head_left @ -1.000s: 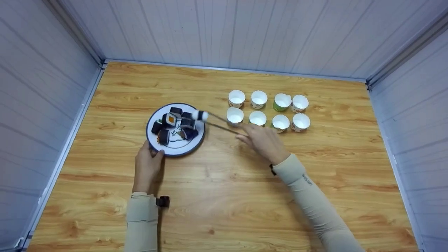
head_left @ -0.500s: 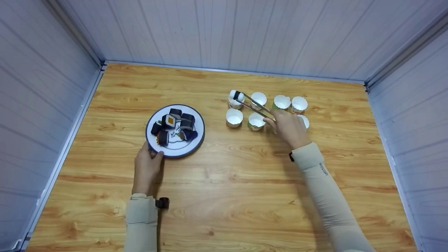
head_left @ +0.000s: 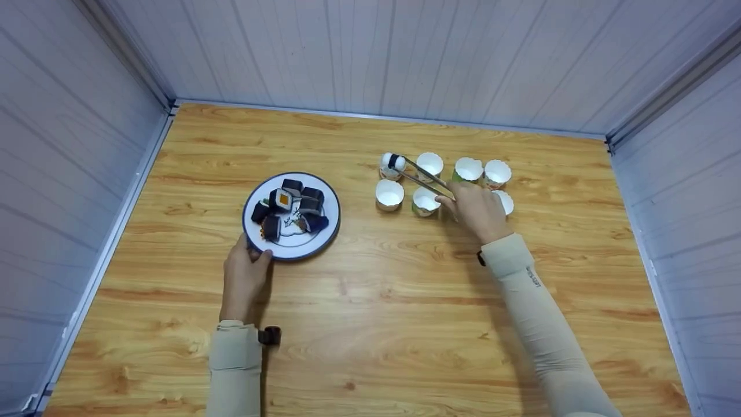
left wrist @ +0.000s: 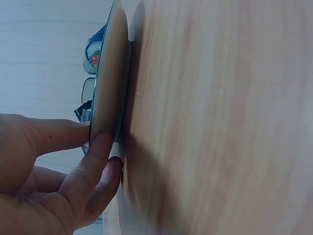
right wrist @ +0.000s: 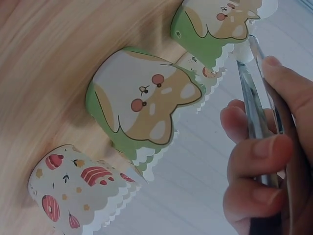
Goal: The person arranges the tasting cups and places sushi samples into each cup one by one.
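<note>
We judge this to be the placing step: our right hand (head_left: pixel 477 211) is curled round a pair of tongs (right wrist: pixel 253 103), whose tips grip a white roll (head_left: pixel 393 161) with a black band, ahead and to the left of that hand. The roll sits over the mouth of the far cup (head_left: pixel 390 175) at the left end of the back row; we cannot tell whether it touches the rim. Our left hand (head_left: pixel 244 275), well apart from the right, pinches the near edge of the plate (head_left: pixel 289 252), thumb at the rim and fingers against the underside. As we see it, the next move calls for lowering the roll until the cup bears it, then easing the tongs apart gently, since a paper cup could tip if a prong catches it. Now the count: one pair of tongs, one plate, one roll in the tongs, and what look like seven dark pieces (head_left: pixel 281 200) on the plate, ahead and to the right of our left hand. Of the paper cups (head_left: pixel 389 196), we count seven in the head view, four in the back row ahead of our right hand and three in the nearer row; that hand covers part of the nearer row and may hide another.
</note>
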{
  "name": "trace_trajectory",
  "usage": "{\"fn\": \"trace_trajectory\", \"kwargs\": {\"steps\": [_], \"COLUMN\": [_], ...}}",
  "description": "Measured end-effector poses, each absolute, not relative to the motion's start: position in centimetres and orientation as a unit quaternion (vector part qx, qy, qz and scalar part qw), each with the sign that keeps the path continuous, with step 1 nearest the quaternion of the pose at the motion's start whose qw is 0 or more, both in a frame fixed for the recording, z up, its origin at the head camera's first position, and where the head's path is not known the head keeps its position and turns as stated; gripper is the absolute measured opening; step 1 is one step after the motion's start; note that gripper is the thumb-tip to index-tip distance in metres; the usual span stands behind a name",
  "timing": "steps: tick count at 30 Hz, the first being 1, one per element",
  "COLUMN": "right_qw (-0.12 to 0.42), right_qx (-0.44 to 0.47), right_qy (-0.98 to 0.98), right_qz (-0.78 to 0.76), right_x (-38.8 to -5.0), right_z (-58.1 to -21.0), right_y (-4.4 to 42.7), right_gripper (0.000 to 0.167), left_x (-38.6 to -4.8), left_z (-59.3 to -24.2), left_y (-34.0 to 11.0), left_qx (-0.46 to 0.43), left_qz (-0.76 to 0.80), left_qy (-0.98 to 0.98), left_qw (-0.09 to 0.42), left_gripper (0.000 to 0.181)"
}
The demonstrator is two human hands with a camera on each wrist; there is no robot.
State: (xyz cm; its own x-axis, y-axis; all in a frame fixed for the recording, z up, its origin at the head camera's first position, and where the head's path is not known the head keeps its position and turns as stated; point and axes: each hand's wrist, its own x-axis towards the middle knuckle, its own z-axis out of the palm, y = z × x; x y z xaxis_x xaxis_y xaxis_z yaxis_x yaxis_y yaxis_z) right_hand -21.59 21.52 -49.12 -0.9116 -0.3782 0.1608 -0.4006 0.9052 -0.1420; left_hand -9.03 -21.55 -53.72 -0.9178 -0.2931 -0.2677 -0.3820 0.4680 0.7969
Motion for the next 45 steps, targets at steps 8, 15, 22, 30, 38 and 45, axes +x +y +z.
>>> {"fn": "trace_trajectory", "kwargs": {"steps": [8, 15, 22, 30, 38, 45], "right_qw": [0.057, 0.065, 0.113, 0.143, 0.137, 0.113], "right_qx": [0.192, 0.192, 0.238, 0.3, 0.328, 0.335], "right_qy": [-0.976, -0.976, -0.961, -0.939, -0.93, -0.931], "right_qz": [0.089, 0.077, 0.088, 0.09, 0.094, 0.094], "right_x": [-21.7, -20.7, -18.9, -17.4, -17.0, -17.8], "right_z": [-48.9, -48.4, -47.7, -48.0, -49.0, -49.2], "right_y": [21.3, 20.9, 19.3, 16.5, 13.9, 11.5], "right_gripper": [0.035, 0.039, 0.04, 0.036, 0.033, 0.03], "left_x": [-8.9, -8.7, -8.7, -8.9, -9.1, -9.1], "left_z": [-53.5, -53.6, -53.9, -53.8, -53.9, -53.9], "left_y": [-21.5, -21.6, -21.5, -21.4, -21.4, -21.4], "left_qx": [-0.199, -0.198, -0.191, -0.191, -0.202, -0.2], "left_qz": [0.484, 0.488, 0.485, 0.481, 0.477, 0.481], "left_qy": [0.851, 0.848, 0.853, 0.855, 0.854, 0.853], "left_qw": [0.055, 0.057, 0.039, 0.036, 0.051, 0.043], "left_gripper": [0.062, 0.061, 0.059, 0.057, 0.059, 0.06]}}
